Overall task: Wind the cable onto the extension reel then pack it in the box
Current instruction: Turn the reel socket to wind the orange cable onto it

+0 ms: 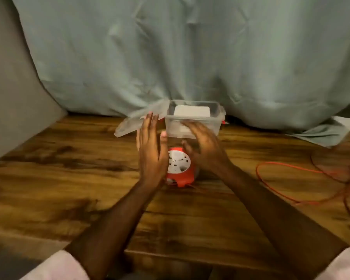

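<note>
Both hands are seen spread open and empty on either side of the reel (179,166), the left hand (151,150) held flat with fingers straight, the right hand (203,147) cupped above and beside it; whether either palm touches the casing cannot be told. The reel, red with a white socket face turned upward, stands on the wooden table (69,178), just in front of the clear plastic box (192,120), whose lid (141,120) is swung open to the left. Most of the red cable (291,182) is left unwound, lying in loose loops well to the right. The reel is judged rigid, fairly light and smooth-sided, best gripped across its round rim with one hand while the other feeds the cable. The cable is judged limp and springy, apt to kink and snag.
</note>
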### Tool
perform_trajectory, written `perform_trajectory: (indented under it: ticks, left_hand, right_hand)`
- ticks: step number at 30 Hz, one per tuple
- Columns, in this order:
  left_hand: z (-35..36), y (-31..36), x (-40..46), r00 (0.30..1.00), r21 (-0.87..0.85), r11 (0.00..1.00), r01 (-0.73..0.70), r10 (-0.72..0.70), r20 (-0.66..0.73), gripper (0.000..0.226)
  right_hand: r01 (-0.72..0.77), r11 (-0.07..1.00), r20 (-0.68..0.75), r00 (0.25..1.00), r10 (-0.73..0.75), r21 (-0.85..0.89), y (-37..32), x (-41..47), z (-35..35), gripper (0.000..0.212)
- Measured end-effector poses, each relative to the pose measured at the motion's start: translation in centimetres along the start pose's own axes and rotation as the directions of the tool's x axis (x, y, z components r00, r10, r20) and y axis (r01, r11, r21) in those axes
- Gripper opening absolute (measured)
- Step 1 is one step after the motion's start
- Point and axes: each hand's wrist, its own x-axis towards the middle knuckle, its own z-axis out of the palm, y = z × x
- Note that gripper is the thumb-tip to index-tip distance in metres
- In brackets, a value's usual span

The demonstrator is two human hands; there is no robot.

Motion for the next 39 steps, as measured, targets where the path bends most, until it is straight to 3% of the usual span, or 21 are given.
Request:
perform_trajectory:
  ticks: [3, 6, 11, 13, 17, 29, 39]
  left_hand:
    - [1.4, -3.0, -1.4, 0.983, 0.015, 0.984, 0.178, -0.178, 0.040, 0.032]
    - [2.8, -4.8, -0.6, 0.936, -0.104, 0.934, 0.342, -0.328, 0.131, 0.023]
    - [5.6, -6.1, 1.5, 0.800, -0.119, 0.823, 0.555, -0.489, 0.348, 0.036]
    - [6.6, -6.5, 2.0, 0.773, -0.076, 0.816, 0.573, -0.508, 0.380, 0.034]
    - [6.7, -6.5, 2.1, 0.790, -0.042, 0.832, 0.553, -0.507, 0.346, 0.040]
    - [6.9, -4.1, 2.4, 0.754, 0.056, 0.801, 0.597, -0.583, 0.304, 0.047]
    - [7.2, -4.9, 2.2, 0.804, 0.060, 0.846, 0.529, -0.523, 0.284, 0.040]
  right_hand:
    - [0.051, 0.998, 0.166, 0.984, -0.058, 0.048, 1.8, -0.4, 2.3, 0.040]
    - [0.040, 0.998, 0.290, 0.956, -0.052, 0.046, 3.6, -0.2, 3.0, 0.037]
    - [0.004, 0.999, 0.469, 0.883, 0.019, -0.049, 6.4, 1.8, 0.3, 0.040]
    - [-0.027, 1.000, 0.495, 0.868, 0.028, -0.008, 7.5, 2.0, -0.2, 0.038]
    - [-0.087, 0.995, 0.449, 0.892, 0.055, 0.051, 7.4, 1.0, -0.1, 0.044]
    - [-0.097, 0.956, 0.412, 0.887, 0.209, -0.276, 5.4, 2.7, -0.4, 0.049]
    - [0.093, 0.911, 0.392, 0.916, 0.079, -0.401, 3.5, 2.5, 2.1, 0.048]
